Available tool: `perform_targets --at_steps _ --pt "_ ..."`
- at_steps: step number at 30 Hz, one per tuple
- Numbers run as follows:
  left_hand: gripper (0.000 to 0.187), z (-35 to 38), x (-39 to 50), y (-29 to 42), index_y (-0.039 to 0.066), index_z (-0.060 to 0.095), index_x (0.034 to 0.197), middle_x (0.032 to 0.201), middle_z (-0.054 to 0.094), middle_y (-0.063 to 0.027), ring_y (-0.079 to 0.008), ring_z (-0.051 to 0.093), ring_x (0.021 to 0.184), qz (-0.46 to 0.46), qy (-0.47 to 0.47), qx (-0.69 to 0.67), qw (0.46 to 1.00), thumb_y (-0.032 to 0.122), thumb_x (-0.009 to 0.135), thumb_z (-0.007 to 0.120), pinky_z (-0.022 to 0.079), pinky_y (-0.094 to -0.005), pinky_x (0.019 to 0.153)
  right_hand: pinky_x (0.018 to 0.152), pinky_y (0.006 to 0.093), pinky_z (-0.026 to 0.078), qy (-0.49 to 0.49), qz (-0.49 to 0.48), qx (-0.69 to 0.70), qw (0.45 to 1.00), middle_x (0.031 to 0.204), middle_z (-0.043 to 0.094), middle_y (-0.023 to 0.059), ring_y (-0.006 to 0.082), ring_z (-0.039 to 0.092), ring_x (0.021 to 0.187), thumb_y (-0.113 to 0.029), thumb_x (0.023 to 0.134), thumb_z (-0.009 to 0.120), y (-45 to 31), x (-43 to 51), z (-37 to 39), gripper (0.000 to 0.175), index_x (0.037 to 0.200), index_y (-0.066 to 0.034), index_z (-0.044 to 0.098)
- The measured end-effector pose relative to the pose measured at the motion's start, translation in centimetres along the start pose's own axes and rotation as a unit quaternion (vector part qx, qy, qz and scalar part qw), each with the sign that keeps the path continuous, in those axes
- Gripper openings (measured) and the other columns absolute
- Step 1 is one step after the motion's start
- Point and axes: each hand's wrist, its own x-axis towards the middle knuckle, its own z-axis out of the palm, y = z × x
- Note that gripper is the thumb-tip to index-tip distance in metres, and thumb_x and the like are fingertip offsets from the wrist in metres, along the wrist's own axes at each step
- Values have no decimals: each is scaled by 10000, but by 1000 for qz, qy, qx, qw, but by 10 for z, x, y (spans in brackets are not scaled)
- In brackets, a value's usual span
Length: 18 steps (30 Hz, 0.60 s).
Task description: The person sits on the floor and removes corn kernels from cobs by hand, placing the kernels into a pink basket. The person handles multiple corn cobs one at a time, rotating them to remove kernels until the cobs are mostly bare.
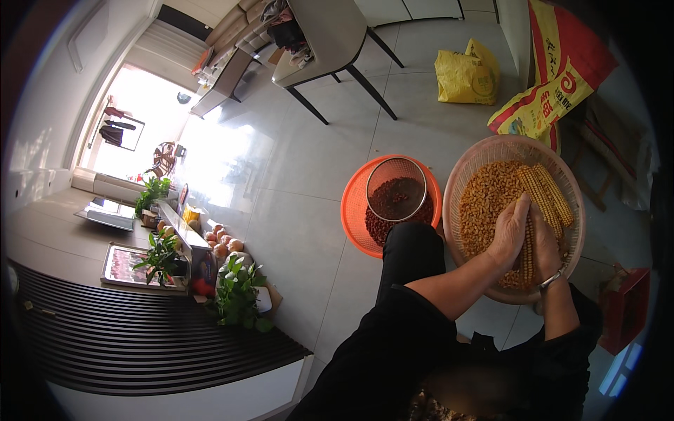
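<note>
Over a large pale pink plastic basket, my left hand and my right hand are pressed close together around an ear of corn, partly hidden between them. A metal bangle circles my right wrist. Loose yellow corn kernels cover much of the basket's bottom. Several corn ears lie side by side on them, just beyond my hands.
An orange plastic basket with dark red beans and a round mesh sieve stands left of the pink one. Yellow bags and a chair are farther off. Potted plants and a slatted black surface lie left.
</note>
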Motion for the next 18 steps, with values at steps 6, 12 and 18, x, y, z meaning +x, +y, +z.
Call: perform_targets --at_steps 6,12,18 --pt "427 0 -2 0 16 593 1069 980 582 -33 -110 528 915 14 16 12 1000 405 1054 416 445 -264 849 895 316 474 1 27 -2 1000 1146 615 161 213 588 1041 -621 972 434 -1 -1 1 752 1280 55 548" --pt "404 3 -1 -1 18 593 978 912 550 1 -85 486 856 48 49 19 997 382 1057 436 435 -242 787 938 332 447 1 -10 -31 999 1161 626 164 244 585 1070 -604 983 427 7 4 -1 728 1273 51 560" --pt "432 1 -2 0 12 594 979 904 554 -9 -98 489 852 61 41 76 994 409 1051 437 437 -257 791 973 330 427 30 -16 -11 999 1230 606 168 248 569 1123 -597 992 412 18 9 0 718 1290 40 558"
